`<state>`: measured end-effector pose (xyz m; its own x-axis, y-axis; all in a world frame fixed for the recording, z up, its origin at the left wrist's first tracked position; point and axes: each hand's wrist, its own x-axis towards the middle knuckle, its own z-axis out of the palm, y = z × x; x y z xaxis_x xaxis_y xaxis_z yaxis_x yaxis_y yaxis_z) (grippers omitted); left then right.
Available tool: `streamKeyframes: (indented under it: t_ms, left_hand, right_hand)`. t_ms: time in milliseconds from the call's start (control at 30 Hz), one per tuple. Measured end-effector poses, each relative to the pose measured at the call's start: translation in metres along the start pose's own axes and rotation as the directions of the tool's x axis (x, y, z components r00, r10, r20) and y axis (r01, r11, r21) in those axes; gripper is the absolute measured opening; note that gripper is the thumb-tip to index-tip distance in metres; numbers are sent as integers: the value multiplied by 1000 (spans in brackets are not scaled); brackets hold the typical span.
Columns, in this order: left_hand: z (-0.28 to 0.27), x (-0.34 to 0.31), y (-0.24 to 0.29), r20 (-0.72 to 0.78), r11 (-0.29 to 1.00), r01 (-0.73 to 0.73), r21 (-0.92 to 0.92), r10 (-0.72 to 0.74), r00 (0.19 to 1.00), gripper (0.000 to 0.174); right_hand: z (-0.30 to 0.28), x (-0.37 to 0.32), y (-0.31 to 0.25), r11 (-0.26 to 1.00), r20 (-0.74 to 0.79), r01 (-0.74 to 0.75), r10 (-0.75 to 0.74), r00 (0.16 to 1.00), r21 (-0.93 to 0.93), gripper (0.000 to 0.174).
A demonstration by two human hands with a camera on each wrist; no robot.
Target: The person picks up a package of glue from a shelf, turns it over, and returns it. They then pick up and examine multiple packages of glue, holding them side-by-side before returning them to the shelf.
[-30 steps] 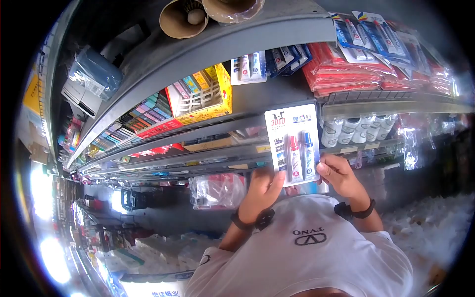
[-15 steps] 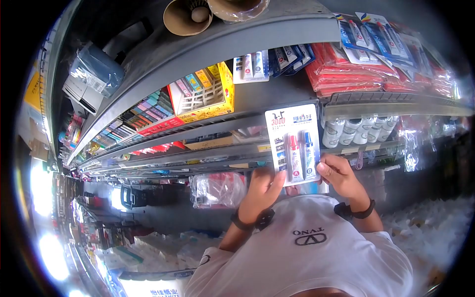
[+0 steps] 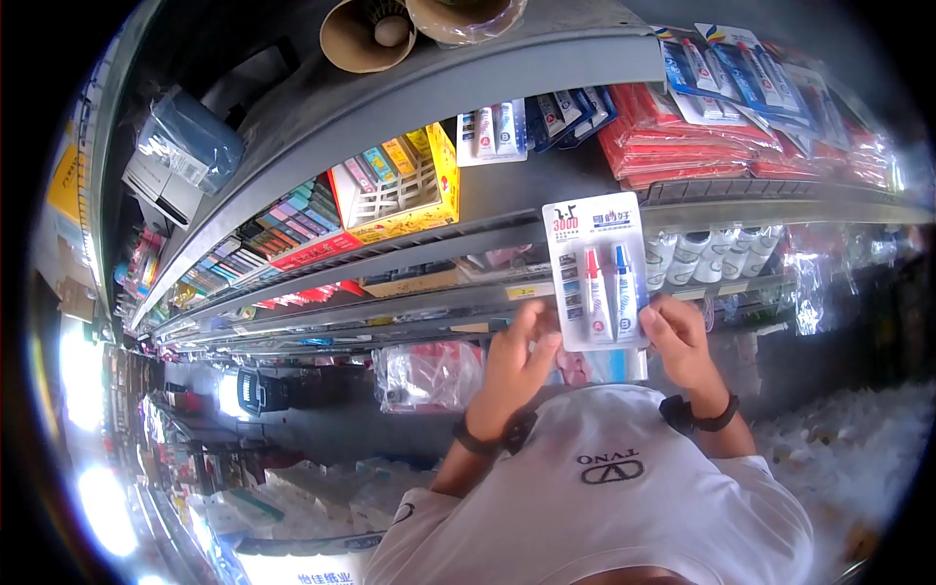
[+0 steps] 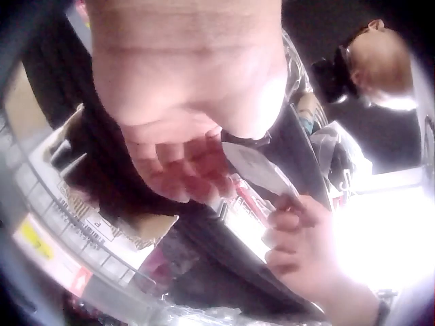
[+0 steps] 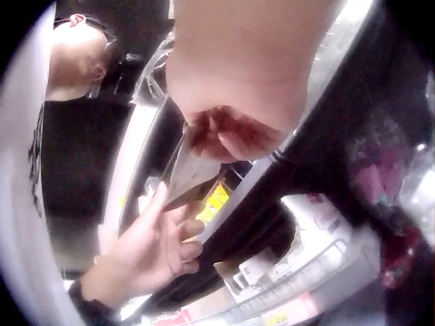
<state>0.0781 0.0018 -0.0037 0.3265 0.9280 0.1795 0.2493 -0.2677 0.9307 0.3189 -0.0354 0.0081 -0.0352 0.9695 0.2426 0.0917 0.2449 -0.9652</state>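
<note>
A blister pack of two glue tubes (image 3: 597, 273), one red-capped and marked A, the other blue-capped and marked B, is held upright before the chest in the head view. My right hand (image 3: 680, 341) pinches its lower right corner, thumb on the front. Just left of the pack, my left hand (image 3: 517, 361) has its fingers loosely bent and grips nothing. The left wrist view shows the pack (image 4: 262, 166) nearly edge-on, between the left palm and the right hand (image 4: 302, 251). From the right wrist, the left hand (image 5: 153, 248) appears with fingers spread beside the pack.
Shelves ahead carry similar glue packs (image 3: 492, 135), a yellow display box (image 3: 405, 185) and stacked red packets (image 3: 673, 146). White rolls (image 3: 717, 255) stand on a lower shelf at right. A plastic-wrapped bundle (image 3: 429, 375) is left of the left forearm.
My left hand has let go of the glue pack's lower left corner. The pack, in the right hand, has shifted slightly right and up.
</note>
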Motion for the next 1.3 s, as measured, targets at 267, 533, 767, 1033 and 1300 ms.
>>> streamKeyframes:
  t_ms: [267, 533, 767, 1033, 1300]
  left_hand:
    - [-5, 6, 19, 187, 999, -43, 5, 41, 982, 28]
    - [1, -2, 9, 162, 967, 16, -254, 26, 986, 45]
    - [-7, -9, 9, 136, 802, 283, -526, -249, 959, 53]
    - [-8, 1, 3, 226, 892, 208, -402, -124, 966, 49]
    - [-8, 11, 13, 270, 976, -32, -218, 92, 958, 29]
  right_hand:
    - [8, 20, -32, 549, 218, 602, -608, 764, -580, 18]
    - [34, 23, -36, 507, 470, 658, -460, 753, -557, 26]
    - [16, 17, -26, 867, 233, 316, -239, 943, -386, 34]
    - [14, 10, -18, 990, 348, 48, 0, 937, -130, 35]
    - [4, 8, -12, 997, 177, -54, 63, 982, -54, 44]
